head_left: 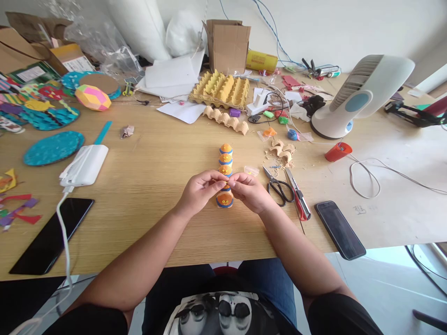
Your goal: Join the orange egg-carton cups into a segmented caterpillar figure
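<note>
A row of painted egg-carton cups (224, 200), orange on top with blue and white below, stands in a line on the table in front of me. Small yellow eyes show on several of the cups. Over the row, my left hand (202, 188) and my right hand (249, 190) meet with their fingertips pinched together. Whatever small bit lies between the fingers is too tiny to make out. The hands hide part of the cups behind them. A small clear plastic bag (251, 171) lies just beyond my right hand.
Black-handled scissors (280, 187), a red utility knife (301, 197) and a phone (340, 229) lie to the right. Farther back are a white fan (359, 97), a red cup (338, 151) and a yellow egg tray (223, 90). A power bank (85, 164) and a black tablet (52, 237) lie left.
</note>
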Tool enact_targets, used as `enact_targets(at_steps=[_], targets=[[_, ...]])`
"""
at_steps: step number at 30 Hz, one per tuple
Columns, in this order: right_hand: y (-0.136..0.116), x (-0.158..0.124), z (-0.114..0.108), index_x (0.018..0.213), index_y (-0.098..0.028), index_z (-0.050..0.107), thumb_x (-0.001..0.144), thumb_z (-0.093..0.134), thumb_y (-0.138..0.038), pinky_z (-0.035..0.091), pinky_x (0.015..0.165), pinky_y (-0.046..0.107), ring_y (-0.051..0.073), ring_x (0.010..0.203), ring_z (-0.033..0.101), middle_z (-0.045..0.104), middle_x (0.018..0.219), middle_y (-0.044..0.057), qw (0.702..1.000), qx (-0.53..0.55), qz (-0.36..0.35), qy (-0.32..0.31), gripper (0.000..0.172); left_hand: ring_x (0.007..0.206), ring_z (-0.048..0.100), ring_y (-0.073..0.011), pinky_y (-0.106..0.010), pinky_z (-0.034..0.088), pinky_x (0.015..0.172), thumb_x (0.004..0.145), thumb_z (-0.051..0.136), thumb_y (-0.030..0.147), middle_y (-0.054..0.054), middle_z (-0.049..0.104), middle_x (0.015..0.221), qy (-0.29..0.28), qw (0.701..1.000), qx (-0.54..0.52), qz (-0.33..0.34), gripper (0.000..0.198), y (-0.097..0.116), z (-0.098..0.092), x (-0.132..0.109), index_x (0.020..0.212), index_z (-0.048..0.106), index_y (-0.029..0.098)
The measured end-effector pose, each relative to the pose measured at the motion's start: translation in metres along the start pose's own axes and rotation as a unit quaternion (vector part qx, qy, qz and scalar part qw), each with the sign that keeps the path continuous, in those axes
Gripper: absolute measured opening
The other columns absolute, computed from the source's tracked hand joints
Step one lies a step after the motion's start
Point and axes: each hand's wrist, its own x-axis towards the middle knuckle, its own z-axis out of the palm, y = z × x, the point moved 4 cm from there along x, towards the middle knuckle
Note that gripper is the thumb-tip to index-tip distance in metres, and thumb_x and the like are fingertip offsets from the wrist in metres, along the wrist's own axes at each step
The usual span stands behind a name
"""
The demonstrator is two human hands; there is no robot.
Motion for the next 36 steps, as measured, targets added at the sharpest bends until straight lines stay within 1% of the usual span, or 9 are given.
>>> enact_targets(at_steps=[6,13,20,31,36], targets=[[0.0,0.0,0.0,0.081,-0.018,0.067,0.07,0.086,-0.045,0.017,0.05,0.025,0.005,0.05,0.029,0.051,0.063,-0.006,1.0,-0.012,-0.001,-0.006,0.035,0.085,0.072,-0.0185,-0.03,0.06,0.077,0.084,0.078,0.043,-0.006,0.076,0.089,0.012,1.0,-0.009,-0.01,0.024,-0.002,0.0,0.001,0.09,0.076,0.02],[0.001,0.0,0.0,0.081,-0.018,0.066,0.07,0.086,-0.046,0.017,0.05,0.025,0.005,0.05,0.027,0.05,0.061,-0.007,1.0,-0.021,0.004,-0.004,0.036,0.079,0.07,-0.016,-0.027,0.058,0.074,0.083,0.08,0.043,-0.003,0.074,0.083,0.036,0.999,0.01,0.013,0.025,0.002,-0.001,0.001,0.086,0.073,0.019],[0.001,0.001,0.0,0.081,-0.019,0.066,0.07,0.086,-0.047,0.018,0.05,0.025,0.005,0.05,0.028,0.049,0.061,-0.007,1.0,-0.019,0.005,-0.002,0.037,0.082,0.07,-0.0173,-0.029,0.058,0.076,0.087,0.075,0.042,-0.004,0.074,0.084,0.017,0.998,0.045,0.03,0.023,0.008,0.001,0.0,0.087,0.073,0.019],[0.002,0.001,-0.001,0.081,-0.019,0.065,0.07,0.087,-0.048,0.017,0.049,0.024,0.005,0.049,0.028,0.047,0.059,-0.008,1.0,-0.013,0.004,0.004,0.038,0.084,0.068,-0.0164,-0.028,0.056,0.077,0.091,0.071,0.039,-0.004,0.073,0.087,0.011,0.996,0.07,0.056,0.019,0.013,0.001,-0.001,0.09,0.075,0.02],[0.002,0.001,-0.001,0.081,-0.018,0.066,0.071,0.086,-0.047,0.017,0.05,0.025,0.005,0.05,0.029,0.047,0.059,-0.008,1.0,-0.009,0.001,-0.001,0.036,0.085,0.069,-0.0171,-0.028,0.057,0.077,0.087,0.075,0.037,-0.005,0.074,0.09,-0.002,0.997,0.059,0.044,0.017,0.013,0.003,-0.002,0.092,0.074,0.02]])
